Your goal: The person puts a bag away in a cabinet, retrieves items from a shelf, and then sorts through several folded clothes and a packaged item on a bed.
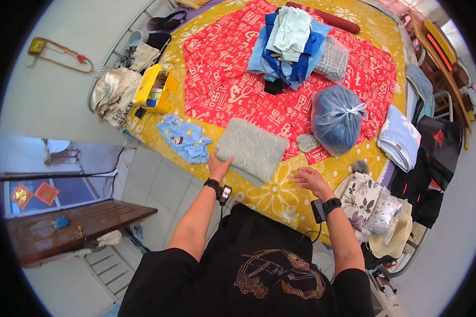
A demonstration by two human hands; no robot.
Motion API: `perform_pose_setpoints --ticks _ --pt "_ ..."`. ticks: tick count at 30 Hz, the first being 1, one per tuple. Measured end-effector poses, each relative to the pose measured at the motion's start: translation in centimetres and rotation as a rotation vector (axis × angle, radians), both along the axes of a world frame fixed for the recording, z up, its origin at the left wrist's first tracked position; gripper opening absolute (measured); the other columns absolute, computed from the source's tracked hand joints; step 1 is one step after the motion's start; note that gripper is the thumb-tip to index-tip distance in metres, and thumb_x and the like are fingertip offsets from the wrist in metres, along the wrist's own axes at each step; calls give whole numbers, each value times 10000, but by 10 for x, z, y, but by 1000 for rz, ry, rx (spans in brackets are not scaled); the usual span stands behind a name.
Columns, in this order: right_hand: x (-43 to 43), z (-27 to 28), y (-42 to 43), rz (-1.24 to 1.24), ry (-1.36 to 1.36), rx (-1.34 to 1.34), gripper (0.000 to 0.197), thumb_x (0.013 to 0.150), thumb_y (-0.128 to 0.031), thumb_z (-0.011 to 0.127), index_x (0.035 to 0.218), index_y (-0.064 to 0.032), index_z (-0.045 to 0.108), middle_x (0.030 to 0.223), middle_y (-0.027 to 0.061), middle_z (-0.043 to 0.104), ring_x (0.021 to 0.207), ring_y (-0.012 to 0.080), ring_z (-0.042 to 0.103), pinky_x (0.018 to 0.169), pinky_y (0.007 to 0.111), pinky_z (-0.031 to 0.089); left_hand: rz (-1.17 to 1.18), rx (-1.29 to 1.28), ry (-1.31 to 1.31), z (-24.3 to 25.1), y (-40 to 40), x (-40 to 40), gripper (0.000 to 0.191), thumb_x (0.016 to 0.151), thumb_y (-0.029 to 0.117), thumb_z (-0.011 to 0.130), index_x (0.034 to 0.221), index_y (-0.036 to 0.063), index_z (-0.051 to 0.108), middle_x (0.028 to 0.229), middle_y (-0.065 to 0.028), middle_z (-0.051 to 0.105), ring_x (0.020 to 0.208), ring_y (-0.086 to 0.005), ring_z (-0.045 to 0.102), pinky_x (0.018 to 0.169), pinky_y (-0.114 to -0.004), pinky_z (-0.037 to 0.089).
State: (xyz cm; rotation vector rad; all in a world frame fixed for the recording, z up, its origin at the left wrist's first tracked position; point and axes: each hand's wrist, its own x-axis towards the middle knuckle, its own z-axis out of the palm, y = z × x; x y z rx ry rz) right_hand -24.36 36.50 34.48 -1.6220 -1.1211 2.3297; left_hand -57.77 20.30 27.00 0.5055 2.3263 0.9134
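Note:
A folded grey knitted garment (pixel 252 148) lies at the near edge of the bed. My left hand (pixel 219 167) touches its lower left corner, thumb on top; the fingertips are partly hidden. My right hand (pixel 311 181) is apart from it, to the right over the yellow flowered sheet (pixel 275 192), fingers spread and empty. Left of the garment is a crumpled light blue patterned cloth (pixel 184 138). A red printed cloth (pixel 222 79) spreads behind. On it stand a tied plastic bag with blue contents (pixel 335 123), a small grey checked item (pixel 307 143) and a pile of folded clothes (pixel 289 43).
An open yellow box (pixel 166 93) and a cloth bag (pixel 117 95) sit at the bed's left. On the right lie a folded blue blanket (pixel 398 138), a floral cloth item (pixel 359 198) and a straw hat (pixel 394 237). A dark red roll (pixel 329 20) lies at the back.

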Motion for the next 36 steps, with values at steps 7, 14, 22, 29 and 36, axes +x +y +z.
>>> perform_pose_setpoints --ticks 7,14,22,29,36 --pt "-77 -65 -37 -116 -155 -141 421 829 -202 666 1187 -63 494 1093 119 595 959 217 596 797 366 509 -458 -224 78 0 47 -55 997 622 401 821 1338 -66 308 1327 -252 419 1252 -343 400 1008 -415 368" --pt "-159 -82 -66 -377 58 -42 531 759 -65 681 1241 28 479 1141 144 601 1004 286 596 841 406 491 -396 56 -1040 29 59 -72 544 783 266 712 1212 -12 525 1115 -118 625 985 -221 617 852 -344 499" --pt "-139 44 -44 -393 334 -175 518 776 -68 644 1257 5 468 1148 130 596 1034 253 593 907 375 491 -367 150 -1333 110 76 -108 427 826 157 652 1205 -7 544 1118 -116 629 1002 -208 617 883 -346 499" --pt "-132 113 -8 -583 561 -48 485 785 -52 616 1234 48 462 1158 150 584 1011 263 606 885 383 509 -470 284 -984 135 138 -115 292 844 197 660 1068 14 612 927 -54 659 797 -145 633 706 -264 510" --pt "-129 157 47 -755 656 189 466 826 -54 592 1259 36 442 1190 142 561 1070 276 575 925 396 485 -361 192 -792 104 123 -82 201 875 253 630 969 76 626 781 14 598 672 -63 536 545 -201 404"
